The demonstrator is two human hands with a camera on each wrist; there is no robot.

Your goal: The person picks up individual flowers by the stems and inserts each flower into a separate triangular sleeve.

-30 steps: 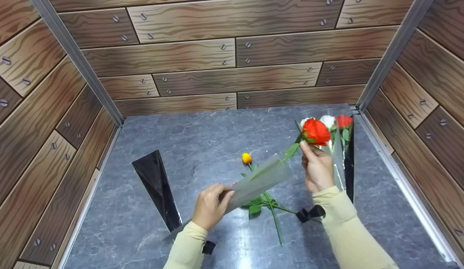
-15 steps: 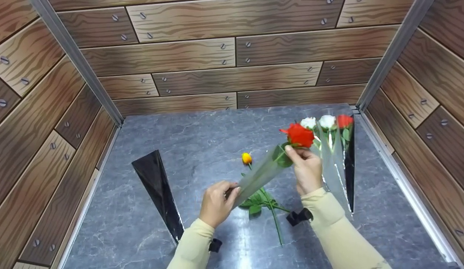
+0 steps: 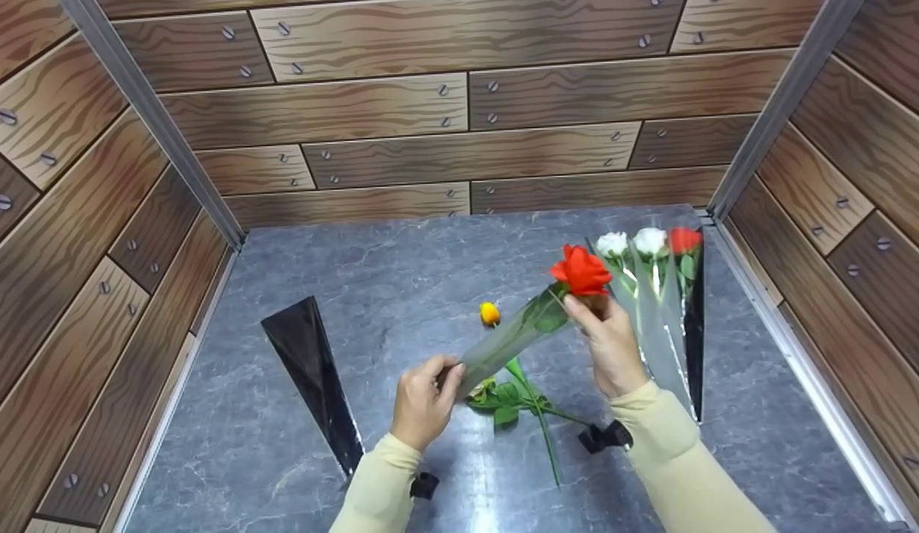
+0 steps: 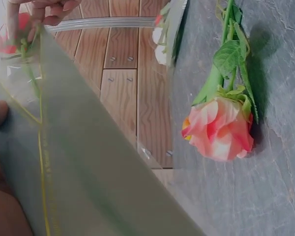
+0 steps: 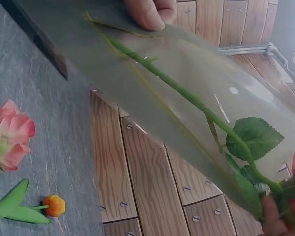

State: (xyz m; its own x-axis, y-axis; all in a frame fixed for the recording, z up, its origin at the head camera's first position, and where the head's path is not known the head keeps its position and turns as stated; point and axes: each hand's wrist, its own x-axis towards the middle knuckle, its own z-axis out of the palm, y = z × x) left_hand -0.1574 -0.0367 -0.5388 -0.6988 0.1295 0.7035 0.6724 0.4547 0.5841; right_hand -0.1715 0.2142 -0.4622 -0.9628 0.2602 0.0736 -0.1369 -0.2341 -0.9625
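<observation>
Red rose (image 3: pixel 581 270), one piece, is in my hands above the table (image 3: pixel 400 259), with its stem inside one clear wrapper (image 3: pixel 503 344) and its head outside, beyond the wide end. With my right hand (image 3: pixel 615 344) I pinch it just below the head, thumb and fingers close together, at the mouth of the wrapper. With my left hand (image 3: pixel 423 403) I pinch the wrapper lower down, thumb against the bent fingers. The wrapper is tilted, with the flower end higher and to the right. Through the film of it, the right wrist view shows me one green stem and at least two leaves.

Under my work lie two loose flowers: one orange-yellow tulip (image 3: pixel 489 314) and one pink rose (image 4: pixel 221 129). Their two stems cross on the table; in the head view, the pink head is mostly hidden.

At the right side I count three wrapped flowers in a row, two being white roses (image 3: pixel 650 241) and one being a red flower (image 3: pixel 683 240), this last one beside a black strip of wrapping. On the left lies one black wrapper (image 3: pixel 311 363), its wide end pointing away from me. Behind the table stands one wood-patterned back wall (image 3: pixel 370 89).
</observation>
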